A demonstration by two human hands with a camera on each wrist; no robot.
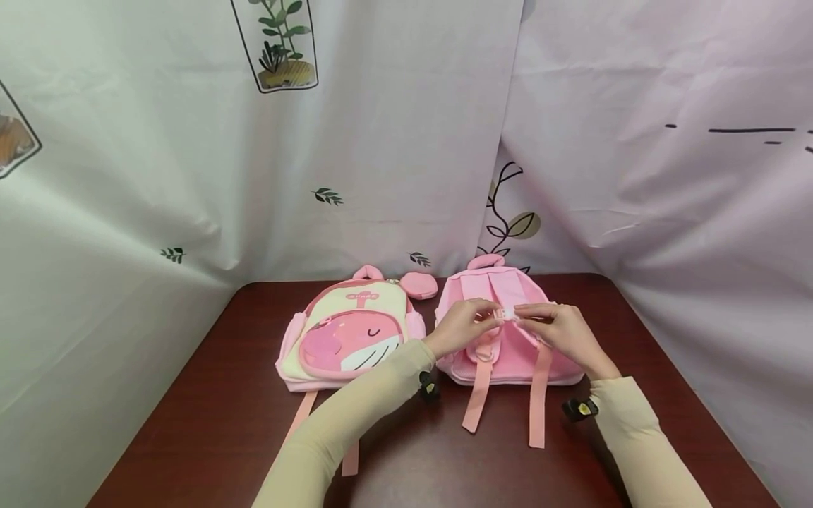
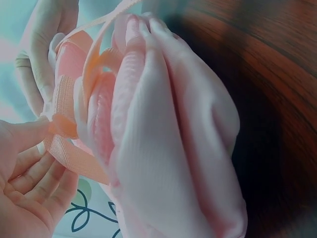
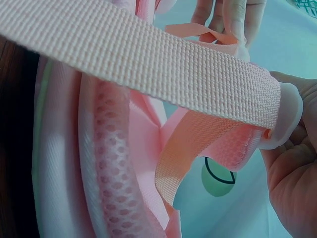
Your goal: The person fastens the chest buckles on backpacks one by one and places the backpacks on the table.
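Note:
A pink backpack (image 1: 508, 367) lies back side up on the table, its shoulder straps facing me. Over its upper middle both hands meet at a small pale chest buckle (image 1: 507, 314). My left hand (image 1: 462, 326) pinches the buckle's left end and its peach webbing (image 2: 63, 101) between thumb and fingers. From the other side, my right hand (image 1: 565, 331) pinches the right end. In the right wrist view, a white plastic strap adjuster (image 3: 290, 116) sits close to the right hand (image 3: 297, 168), with wide webbing (image 3: 148, 59) running from it. Whether the buckle halves are joined I cannot tell.
Left of it lies a second backpack (image 1: 358, 339), cream and pink with a whale face, a small pink pouch (image 1: 419, 285) at its top. Two loose strap ends (image 1: 536, 423) hang toward the front of the dark wood table (image 1: 209, 423). Printed white cloth (image 1: 406, 141) surrounds the table.

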